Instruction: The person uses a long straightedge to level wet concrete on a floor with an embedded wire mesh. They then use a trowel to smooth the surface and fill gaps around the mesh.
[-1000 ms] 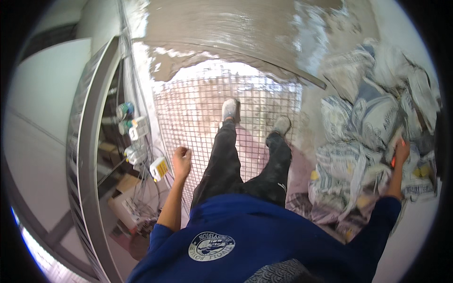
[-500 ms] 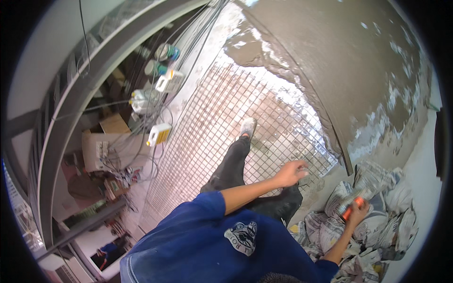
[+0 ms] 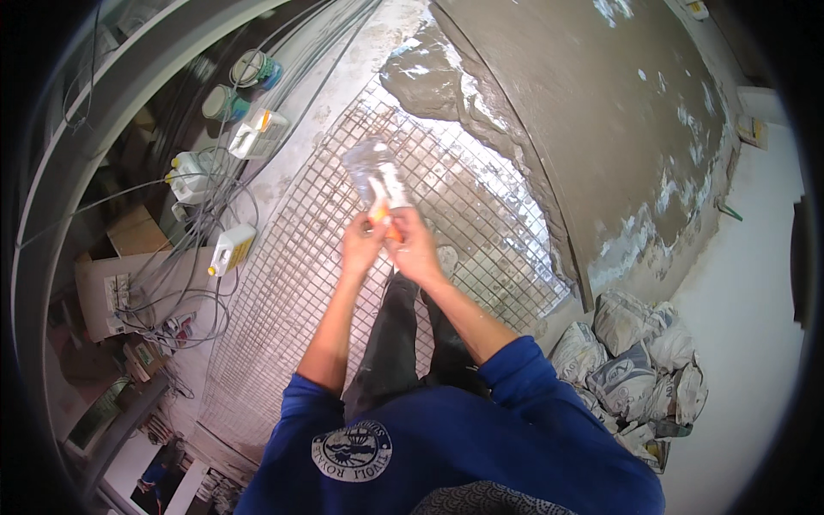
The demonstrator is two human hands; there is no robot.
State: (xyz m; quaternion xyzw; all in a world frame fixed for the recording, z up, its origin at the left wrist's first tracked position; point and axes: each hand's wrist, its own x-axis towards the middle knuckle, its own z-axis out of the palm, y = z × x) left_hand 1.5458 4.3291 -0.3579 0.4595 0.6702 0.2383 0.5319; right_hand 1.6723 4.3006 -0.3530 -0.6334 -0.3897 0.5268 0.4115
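Note:
Both my left hand (image 3: 363, 240) and my right hand (image 3: 412, 245) are closed on the orange handle of a metal trowel (image 3: 369, 163), held out in front of me over my legs. The trowel's blade is blurred and smeared pale. Below it, square wire mesh (image 3: 296, 240) covers a pale, stained surface where I stand. Beyond the mesh is a ragged edge of grey mortar (image 3: 429, 77), with a smoothed grey layer (image 3: 618, 120) to the right and a long straight strip (image 3: 584, 292) along its edge.
At left are loose cables, white jugs (image 3: 230, 249), tubs (image 3: 254, 69), cardboard (image 3: 129, 232) and a steel beam (image 3: 39, 172) beside a drop to a lower level, where a person in blue (image 3: 157, 470) shows. Crumpled sacks (image 3: 622, 378) lie at right beside a white wall (image 3: 747, 275).
I have turned toward the mesh and mortar edge. My right hand brought the orange-handled trowel from beside the sacks to the middle, and my left hand has closed on it too.

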